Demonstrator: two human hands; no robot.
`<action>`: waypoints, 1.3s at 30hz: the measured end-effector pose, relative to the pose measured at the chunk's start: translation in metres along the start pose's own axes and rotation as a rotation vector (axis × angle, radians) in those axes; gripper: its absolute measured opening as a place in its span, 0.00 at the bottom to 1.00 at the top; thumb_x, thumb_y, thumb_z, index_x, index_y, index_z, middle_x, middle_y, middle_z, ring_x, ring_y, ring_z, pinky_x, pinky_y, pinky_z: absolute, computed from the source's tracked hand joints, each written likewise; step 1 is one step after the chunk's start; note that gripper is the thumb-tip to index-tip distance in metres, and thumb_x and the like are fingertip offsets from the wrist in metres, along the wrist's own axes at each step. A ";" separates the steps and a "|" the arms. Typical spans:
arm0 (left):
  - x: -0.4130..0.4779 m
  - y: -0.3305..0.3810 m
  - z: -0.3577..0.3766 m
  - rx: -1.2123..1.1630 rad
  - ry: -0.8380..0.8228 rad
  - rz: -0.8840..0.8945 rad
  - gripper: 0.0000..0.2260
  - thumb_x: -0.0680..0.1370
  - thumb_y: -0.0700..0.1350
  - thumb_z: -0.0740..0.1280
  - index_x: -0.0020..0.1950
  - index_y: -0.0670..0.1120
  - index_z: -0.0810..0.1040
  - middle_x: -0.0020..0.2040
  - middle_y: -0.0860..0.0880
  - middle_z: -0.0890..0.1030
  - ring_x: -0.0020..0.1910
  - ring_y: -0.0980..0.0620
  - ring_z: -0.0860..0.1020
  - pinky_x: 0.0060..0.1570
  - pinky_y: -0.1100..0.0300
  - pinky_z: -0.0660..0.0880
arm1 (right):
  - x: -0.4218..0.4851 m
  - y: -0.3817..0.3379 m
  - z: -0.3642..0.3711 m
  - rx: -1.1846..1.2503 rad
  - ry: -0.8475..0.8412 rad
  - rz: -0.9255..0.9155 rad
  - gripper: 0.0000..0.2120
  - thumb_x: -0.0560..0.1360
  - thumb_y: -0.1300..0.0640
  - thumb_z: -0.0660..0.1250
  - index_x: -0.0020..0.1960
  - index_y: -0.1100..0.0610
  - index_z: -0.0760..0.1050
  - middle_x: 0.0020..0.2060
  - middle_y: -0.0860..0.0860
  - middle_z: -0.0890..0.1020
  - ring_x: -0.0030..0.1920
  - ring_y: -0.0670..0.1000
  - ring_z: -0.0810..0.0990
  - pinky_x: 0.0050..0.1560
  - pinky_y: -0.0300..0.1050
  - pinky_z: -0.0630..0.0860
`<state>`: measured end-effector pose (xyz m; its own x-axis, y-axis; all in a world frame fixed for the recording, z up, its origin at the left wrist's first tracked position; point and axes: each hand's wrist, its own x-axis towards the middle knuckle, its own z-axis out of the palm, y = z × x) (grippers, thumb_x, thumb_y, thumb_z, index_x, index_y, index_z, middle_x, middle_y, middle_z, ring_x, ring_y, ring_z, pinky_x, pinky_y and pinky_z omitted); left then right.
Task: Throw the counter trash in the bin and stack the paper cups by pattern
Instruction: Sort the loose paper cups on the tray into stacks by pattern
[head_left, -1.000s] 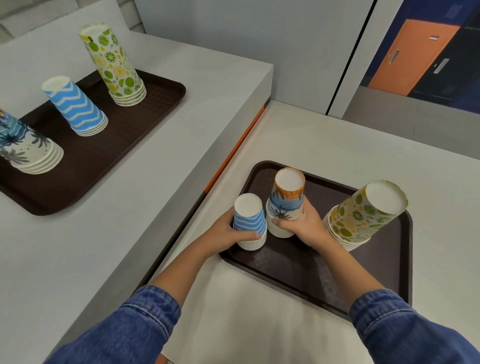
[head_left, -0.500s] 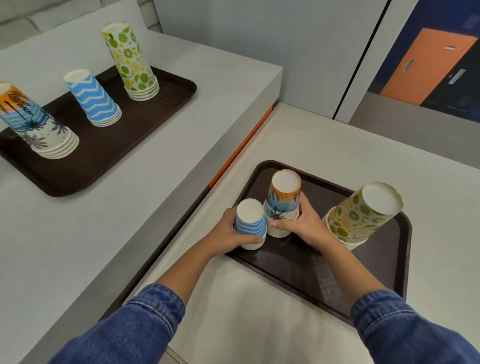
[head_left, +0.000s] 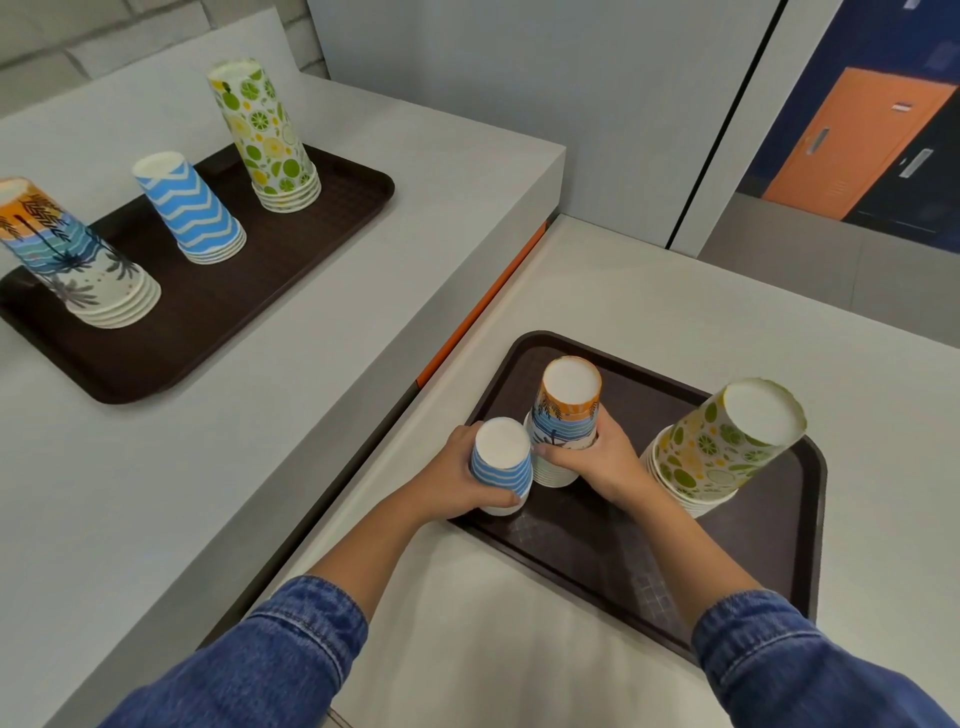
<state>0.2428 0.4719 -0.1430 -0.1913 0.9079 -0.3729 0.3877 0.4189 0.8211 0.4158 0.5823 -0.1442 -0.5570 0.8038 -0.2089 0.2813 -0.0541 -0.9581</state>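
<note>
A person's left hand (head_left: 457, 475) wraps the blue zigzag cup stack (head_left: 501, 467) at the near tray's (head_left: 810, 525) left edge. The right hand (head_left: 597, 457) grips the upright palm-sunset cup stack (head_left: 566, 415), just beside it.

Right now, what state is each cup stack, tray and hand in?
Near blue wave stack: upside down, gripped by left hand.
Near palm stack: upside down, gripped by right hand.
Near citrus stack: upside down, untouched.
Near tray: on lower counter.
Far tray: holds three upside-down stacks.

Both arms reach forward, left hand (head_left: 451, 475) and right hand (head_left: 602, 457) curled closed.
</note>
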 end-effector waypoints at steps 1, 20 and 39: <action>0.000 0.000 -0.001 0.002 -0.003 -0.001 0.33 0.67 0.43 0.78 0.60 0.60 0.61 0.61 0.52 0.68 0.61 0.56 0.70 0.60 0.61 0.70 | 0.000 0.000 0.000 0.002 -0.003 0.001 0.27 0.63 0.66 0.78 0.55 0.47 0.71 0.50 0.44 0.81 0.47 0.34 0.81 0.44 0.27 0.75; -0.001 -0.025 -0.005 -0.093 0.064 -0.051 0.43 0.56 0.57 0.79 0.67 0.55 0.65 0.61 0.52 0.74 0.61 0.53 0.75 0.61 0.51 0.76 | -0.005 0.000 -0.004 0.002 0.008 0.038 0.26 0.65 0.66 0.77 0.57 0.50 0.72 0.51 0.44 0.81 0.46 0.34 0.80 0.42 0.26 0.75; -0.103 0.091 -0.134 -0.180 0.422 0.286 0.16 0.67 0.32 0.75 0.47 0.50 0.79 0.42 0.55 0.84 0.44 0.62 0.81 0.47 0.69 0.77 | 0.041 -0.153 0.043 0.040 -0.149 -0.337 0.28 0.65 0.61 0.78 0.63 0.59 0.74 0.53 0.47 0.82 0.53 0.42 0.81 0.51 0.36 0.77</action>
<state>0.1775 0.4145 0.0280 -0.4606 0.8861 0.0521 0.3243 0.1134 0.9391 0.3161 0.5977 -0.0147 -0.7220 0.6852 0.0962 0.0334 0.1735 -0.9843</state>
